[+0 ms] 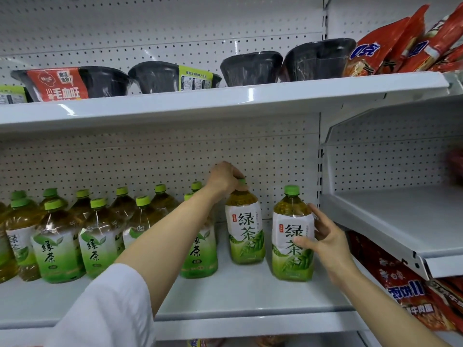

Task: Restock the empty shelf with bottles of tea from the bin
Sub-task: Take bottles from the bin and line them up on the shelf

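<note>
Several green tea bottles point(59, 244) with green caps stand in rows on the left and middle of the white shelf point(238, 294). My left hand point(224, 179) grips the cap of an upright tea bottle point(245, 231) near the back of the shelf. To its right stands another tea bottle point(292, 234), nearer the front edge. My right hand point(325, 239) holds this bottle's label between thumb and fingers. The bin is out of view.
The upper shelf point(225, 101) carries black instant-food bowls point(250, 67) and red snack bags point(400, 43). A white shelf point(390, 219) juts out at the right, with red packets point(406, 289) under it. The pegboard back wall point(150, 161) closes the rear.
</note>
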`<state>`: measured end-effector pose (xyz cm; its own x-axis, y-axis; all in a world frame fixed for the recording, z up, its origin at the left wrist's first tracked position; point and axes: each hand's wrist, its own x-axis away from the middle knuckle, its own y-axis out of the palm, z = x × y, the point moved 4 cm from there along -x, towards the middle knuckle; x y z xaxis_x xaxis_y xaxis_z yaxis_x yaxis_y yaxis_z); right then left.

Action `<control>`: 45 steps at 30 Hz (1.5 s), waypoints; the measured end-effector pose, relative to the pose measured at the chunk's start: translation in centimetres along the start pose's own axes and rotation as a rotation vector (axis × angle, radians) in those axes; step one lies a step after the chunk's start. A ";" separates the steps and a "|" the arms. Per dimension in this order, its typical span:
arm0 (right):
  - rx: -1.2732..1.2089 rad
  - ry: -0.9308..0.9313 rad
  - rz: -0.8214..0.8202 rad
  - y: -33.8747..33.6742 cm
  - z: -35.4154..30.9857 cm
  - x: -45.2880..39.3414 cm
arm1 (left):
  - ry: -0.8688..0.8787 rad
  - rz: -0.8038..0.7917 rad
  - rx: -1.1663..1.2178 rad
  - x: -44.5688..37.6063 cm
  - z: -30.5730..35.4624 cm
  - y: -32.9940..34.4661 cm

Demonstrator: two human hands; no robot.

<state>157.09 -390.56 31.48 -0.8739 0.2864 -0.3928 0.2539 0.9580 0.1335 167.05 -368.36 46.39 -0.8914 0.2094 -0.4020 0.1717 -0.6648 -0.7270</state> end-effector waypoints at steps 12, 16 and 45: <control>0.013 0.016 -0.025 1.8 1.7 -4.9 | -0.085 0.013 -0.106 -4.0 -2.4 1.3; 0.000 0.033 -0.028 2.6 2.4 -6.3 | -0.090 0.004 -0.104 -4.8 -2.9 1.2; -0.037 0.043 -0.121 3.2 5.2 -11.1 | -0.035 -0.014 -0.107 -6.1 -3.8 1.7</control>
<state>169.75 -390.54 31.52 -0.9142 0.1668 -0.3692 0.1307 0.9840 0.1208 174.39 -367.99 45.47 -0.9076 0.1922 -0.3732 0.2010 -0.5815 -0.7884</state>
